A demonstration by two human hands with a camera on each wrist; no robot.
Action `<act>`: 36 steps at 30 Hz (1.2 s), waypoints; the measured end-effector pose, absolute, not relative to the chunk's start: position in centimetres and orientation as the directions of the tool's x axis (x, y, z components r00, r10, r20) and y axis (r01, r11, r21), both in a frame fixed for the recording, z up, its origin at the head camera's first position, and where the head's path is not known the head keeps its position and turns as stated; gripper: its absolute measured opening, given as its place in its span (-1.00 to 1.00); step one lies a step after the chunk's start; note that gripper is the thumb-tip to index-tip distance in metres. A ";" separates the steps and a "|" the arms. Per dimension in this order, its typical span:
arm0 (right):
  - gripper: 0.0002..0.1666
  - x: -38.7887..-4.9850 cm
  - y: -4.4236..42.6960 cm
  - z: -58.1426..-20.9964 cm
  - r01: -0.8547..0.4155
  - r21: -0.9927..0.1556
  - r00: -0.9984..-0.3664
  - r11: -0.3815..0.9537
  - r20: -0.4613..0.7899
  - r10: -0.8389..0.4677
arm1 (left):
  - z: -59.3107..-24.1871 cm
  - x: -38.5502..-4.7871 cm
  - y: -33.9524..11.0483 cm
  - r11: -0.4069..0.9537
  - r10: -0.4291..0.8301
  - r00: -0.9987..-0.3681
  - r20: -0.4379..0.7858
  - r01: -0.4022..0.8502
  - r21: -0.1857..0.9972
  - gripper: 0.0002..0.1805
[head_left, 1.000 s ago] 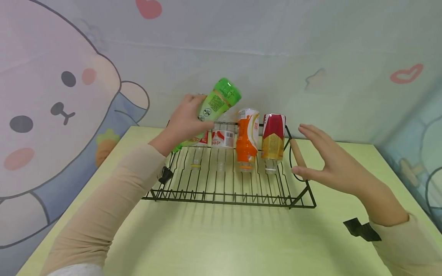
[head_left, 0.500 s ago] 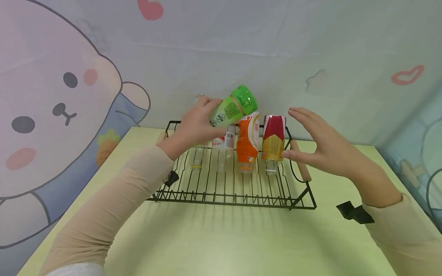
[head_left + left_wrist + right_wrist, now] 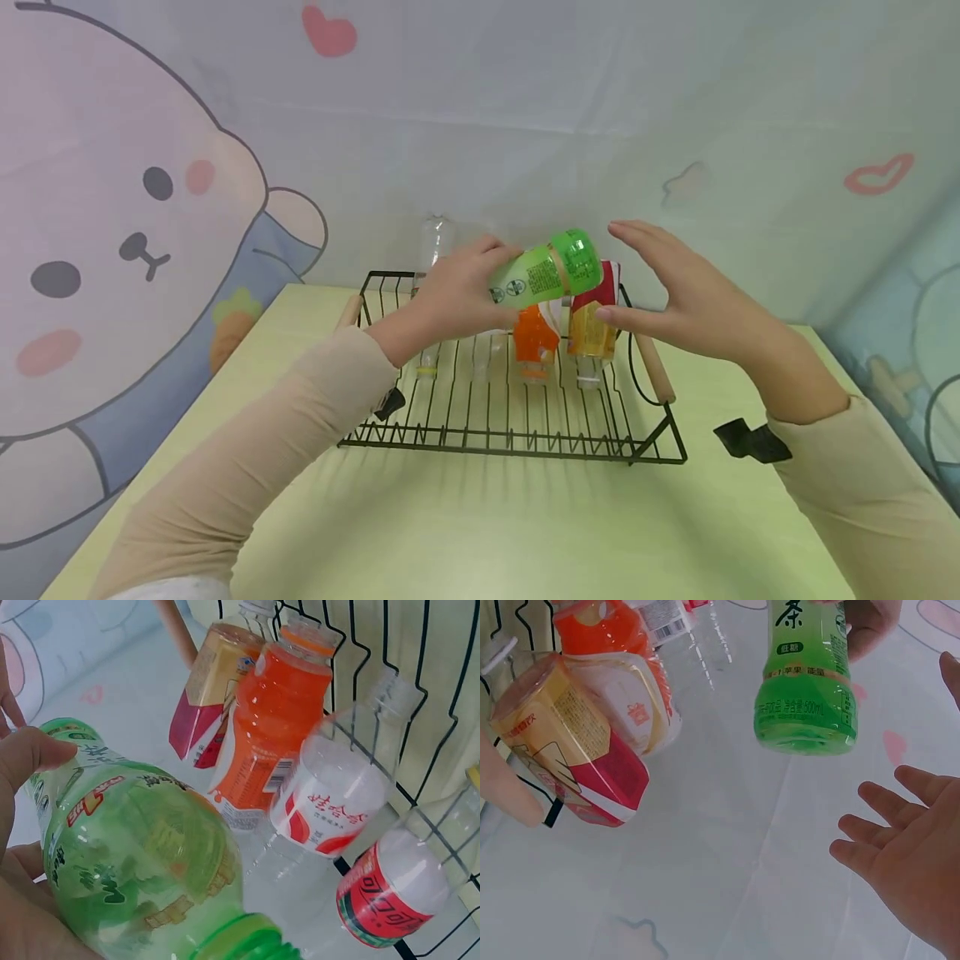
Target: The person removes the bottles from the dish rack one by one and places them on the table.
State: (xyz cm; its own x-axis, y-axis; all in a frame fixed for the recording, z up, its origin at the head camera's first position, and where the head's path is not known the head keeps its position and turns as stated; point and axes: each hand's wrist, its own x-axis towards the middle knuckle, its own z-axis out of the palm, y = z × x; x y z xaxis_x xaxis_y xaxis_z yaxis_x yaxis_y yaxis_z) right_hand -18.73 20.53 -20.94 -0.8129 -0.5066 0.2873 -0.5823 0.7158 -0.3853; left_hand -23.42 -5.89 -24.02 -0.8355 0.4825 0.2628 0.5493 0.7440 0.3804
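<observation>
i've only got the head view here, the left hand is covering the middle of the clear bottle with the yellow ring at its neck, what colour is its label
Observer: Mostly red; the left wrist view shows the red label on that clear bottle.
Operator: ok, and the right hand, from here it looks almost on the end of the green bottle, is it touching
Observer: No, the right wrist view shows a gap between that hand and the base of the bottle.
</observation>
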 end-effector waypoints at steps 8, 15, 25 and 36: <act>0.01 -19.7 19.7 -20.9 -0.600 -0.366 -0.800 0.711 0.274 -0.534 | -23.9 -22.7 -4.9 0.732 0.546 -0.797 0.257 0.603 0.317 -0.21; 0.04 -20.4 18.8 -20.9 -0.595 -0.372 -0.803 0.712 0.237 -0.547 | -23.9 -21.9 -4.4 0.713 0.596 -0.754 0.278 0.655 0.249 -0.30; 0.02 -21.1 18.3 -21.5 -0.579 -0.436 -0.806 0.689 0.183 -0.562 | -23.7 -21.3 -3.8 0.696 0.643 -0.730 0.231 0.683 0.221 -0.27; 0.02 -20.9 18.7 -22.9 -0.552 -0.451 -0.815 0.701 0.113 -0.569 | -24.0 -21.0 -3.0 0.664 0.691 -0.707 0.152 0.703 0.253 -0.23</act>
State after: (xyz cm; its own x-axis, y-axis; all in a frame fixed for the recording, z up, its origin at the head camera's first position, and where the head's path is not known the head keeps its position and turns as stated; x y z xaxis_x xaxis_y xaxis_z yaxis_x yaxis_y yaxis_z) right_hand -20.87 18.69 -22.92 -0.8148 -0.5686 0.1131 -0.5520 0.7012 -0.4512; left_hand -20.96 -3.00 -24.04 -0.7069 0.6907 0.1525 0.7035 0.6641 0.2533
